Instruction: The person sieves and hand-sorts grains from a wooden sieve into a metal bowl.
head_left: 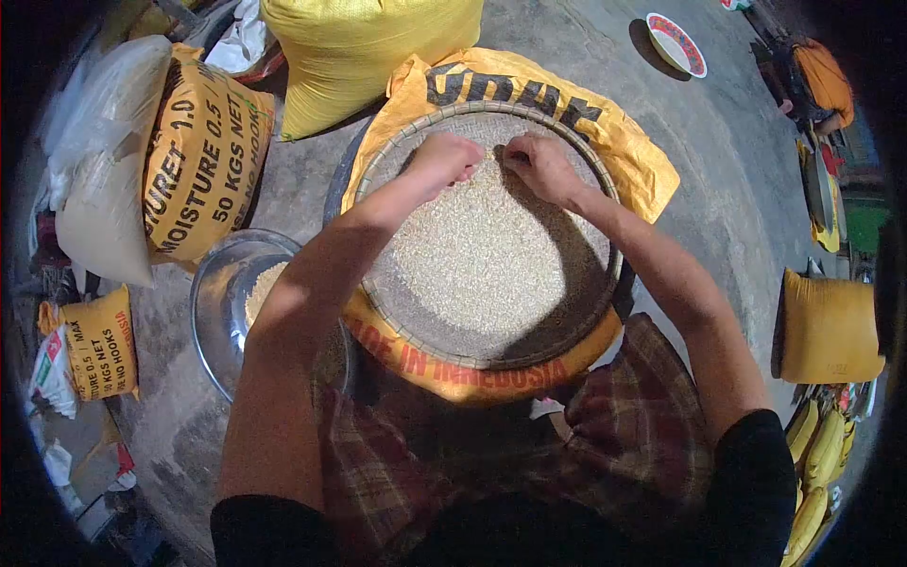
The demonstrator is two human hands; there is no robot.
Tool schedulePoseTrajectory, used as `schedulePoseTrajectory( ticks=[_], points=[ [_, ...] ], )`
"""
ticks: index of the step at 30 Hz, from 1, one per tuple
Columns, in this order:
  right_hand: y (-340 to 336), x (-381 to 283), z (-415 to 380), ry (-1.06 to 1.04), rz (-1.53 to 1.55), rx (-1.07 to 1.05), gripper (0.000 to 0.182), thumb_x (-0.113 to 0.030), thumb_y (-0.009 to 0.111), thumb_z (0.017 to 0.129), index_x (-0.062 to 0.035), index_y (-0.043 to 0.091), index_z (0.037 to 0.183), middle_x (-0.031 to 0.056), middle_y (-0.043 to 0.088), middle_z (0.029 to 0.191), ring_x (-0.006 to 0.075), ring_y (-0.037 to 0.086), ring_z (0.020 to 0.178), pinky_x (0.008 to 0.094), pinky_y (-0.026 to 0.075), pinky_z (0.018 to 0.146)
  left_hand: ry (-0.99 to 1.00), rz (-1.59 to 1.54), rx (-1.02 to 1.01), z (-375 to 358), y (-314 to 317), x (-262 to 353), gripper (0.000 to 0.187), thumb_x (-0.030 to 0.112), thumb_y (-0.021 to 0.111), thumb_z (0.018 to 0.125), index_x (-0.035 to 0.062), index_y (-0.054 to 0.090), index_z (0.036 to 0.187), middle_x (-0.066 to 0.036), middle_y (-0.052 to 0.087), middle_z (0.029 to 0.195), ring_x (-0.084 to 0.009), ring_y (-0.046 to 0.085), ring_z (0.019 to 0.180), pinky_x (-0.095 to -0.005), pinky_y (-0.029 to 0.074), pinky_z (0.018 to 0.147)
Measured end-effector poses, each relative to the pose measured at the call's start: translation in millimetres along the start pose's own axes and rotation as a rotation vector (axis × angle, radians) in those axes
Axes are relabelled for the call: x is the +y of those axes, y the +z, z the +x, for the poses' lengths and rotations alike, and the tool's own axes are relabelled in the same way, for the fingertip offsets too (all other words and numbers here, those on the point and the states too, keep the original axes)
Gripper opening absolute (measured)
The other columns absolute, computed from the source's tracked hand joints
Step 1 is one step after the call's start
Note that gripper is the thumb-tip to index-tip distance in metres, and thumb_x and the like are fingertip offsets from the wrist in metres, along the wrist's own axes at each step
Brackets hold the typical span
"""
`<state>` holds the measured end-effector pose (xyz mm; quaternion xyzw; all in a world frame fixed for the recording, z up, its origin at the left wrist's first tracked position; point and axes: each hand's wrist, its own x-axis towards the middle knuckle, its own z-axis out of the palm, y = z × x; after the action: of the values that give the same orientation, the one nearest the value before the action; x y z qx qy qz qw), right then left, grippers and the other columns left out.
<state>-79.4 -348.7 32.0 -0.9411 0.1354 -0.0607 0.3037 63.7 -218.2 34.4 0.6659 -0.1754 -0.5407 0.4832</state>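
A round woven tray (406,333) holds a wide layer of pale grain (482,250) and rests on a yellow printed sack (642,180). Over the upper left part of the grain is my left hand (444,159), its fingers curled together. My right hand (543,165) is close beside it on the right, also closed, with thumb and fingers pinched above the grain near the far rim. Whatever either hand holds is too small or hidden to make out. A gap separates the two hands.
A metal basin (219,293) with grain stands left of the tray, partly behind my left forearm. Full sacks (203,161) (368,57) stand at upper left and top. A red-rimmed bowl (676,45) lies upper right. A person in orange (822,80), another sack (829,329) and yellow produce (824,449) are at right.
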Motion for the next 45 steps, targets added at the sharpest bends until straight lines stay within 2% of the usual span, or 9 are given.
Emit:
schedulePoseTrajectory(
  ticks=[11,15,18,21,29,36,39,42,45],
  points=[
    [5,5,4,-0.054,0.053,-0.001,0.013,-0.012,0.057,0.076,-0.0007,0.059,0.082,0.0205,0.057,0.084,0.0359,0.056,0.081,0.0405,0.044,0.074,0.429,0.891,0.224,25,21,-11,0.011,0.012,0.065,0.072,0.0023,0.06,0.071,-0.011,0.062,0.072,-0.0216,0.061,0.069,-0.0326,0.047,0.062],
    [-7,17,0,0.054,0.034,0.024,0.012,-0.011,0.053,0.078,-0.0007,0.055,0.084,0.0207,0.057,0.083,0.0357,0.056,0.082,0.0402,0.044,0.072,0.491,0.895,0.126,25,8,-9,0.009,0.008,0.063,0.073,-0.0001,0.058,0.073,-0.012,0.062,0.07,-0.0212,0.062,0.071,-0.0316,0.048,0.061],
    [-15,18,-2,0.148,0.105,0.014,0.013,-0.011,0.052,0.078,-0.0009,0.054,0.086,0.0205,0.058,0.084,0.035,0.057,0.082,0.0404,0.044,0.072,0.072,-0.001,-0.061,23,1,-2,0.014,0.003,0.062,0.074,-0.0031,0.053,0.082,-0.011,0.059,0.077,-0.0198,0.06,0.068,-0.029,0.051,0.064],
    [-10,7,-3,0.078,0.16,0.014,0.015,-0.011,0.055,0.076,-0.0017,0.054,0.087,0.019,0.058,0.085,0.0336,0.057,0.08,0.0402,0.045,0.073,0.03,-0.188,-0.084,11,-3,8,0.014,0.002,0.059,0.077,-0.0045,0.053,0.088,-0.011,0.058,0.08,-0.0182,0.059,0.068,-0.0275,0.052,0.063],
    [-2,-2,-6,-0.14,0.085,-0.034,0.01,-0.009,0.056,0.076,-0.0025,0.058,0.083,0.0153,0.056,0.083,0.0319,0.055,0.084,0.0381,0.044,0.076,0.066,0.091,-0.071,19,-5,-4,0.017,0.009,0.063,0.077,-0.0041,0.059,0.089,-0.009,0.059,0.071,-0.0141,0.057,0.062,-0.0247,0.05,0.059],
    [-10,29,-7,0.262,0.395,-0.032,0.01,-0.009,0.058,0.077,-0.003,0.056,0.085,0.0122,0.06,0.077,0.0228,0.058,0.072,0.0318,0.045,0.068,0.417,0.876,0.112,15,18,-3,0.02,0.02,0.071,0.069,0.0011,0.063,0.072,-0.012,0.063,0.07,-0.0205,0.061,0.064,-0.0308,0.048,0.06],
    [-7,20,-10,0.119,0.285,-0.013,0.011,-0.01,0.06,0.079,-0.0029,0.054,0.085,0.006,0.059,0.076,0.015,0.057,0.069,0.0314,0.046,0.064,0.442,0.868,0.172,24,19,-11,0.016,0.016,0.069,0.068,0.0019,0.065,0.075,-0.02,0.062,0.077,-0.0328,0.061,0.068,-0.0378,0.049,0.066],
    [-3,8,-10,-0.028,0.123,-0.031,0.01,-0.007,0.063,0.073,-0.0037,0.059,0.082,0.0115,0.06,0.075,0.0247,0.059,0.069,0.032,0.046,0.066,0.404,0.925,0.135,31,11,-13,0.013,0.015,0.066,0.07,0.0024,0.064,0.074,-0.02,0.062,0.078,-0.0324,0.061,0.072,-0.0377,0.048,0.067],
    [-3,11,-10,-0.035,0.054,-0.095,0.008,-0.008,0.061,0.076,-0.0032,0.059,0.082,0.0089,0.059,0.072,0.0187,0.057,0.067,0.0297,0.045,0.065,0.429,0.845,0.089,23,1,-8,0.016,0.015,0.067,0.071,-0.0001,0.061,0.075,-0.015,0.063,0.075,-0.0244,0.061,0.069,-0.0305,0.048,0.065]
  ],
)
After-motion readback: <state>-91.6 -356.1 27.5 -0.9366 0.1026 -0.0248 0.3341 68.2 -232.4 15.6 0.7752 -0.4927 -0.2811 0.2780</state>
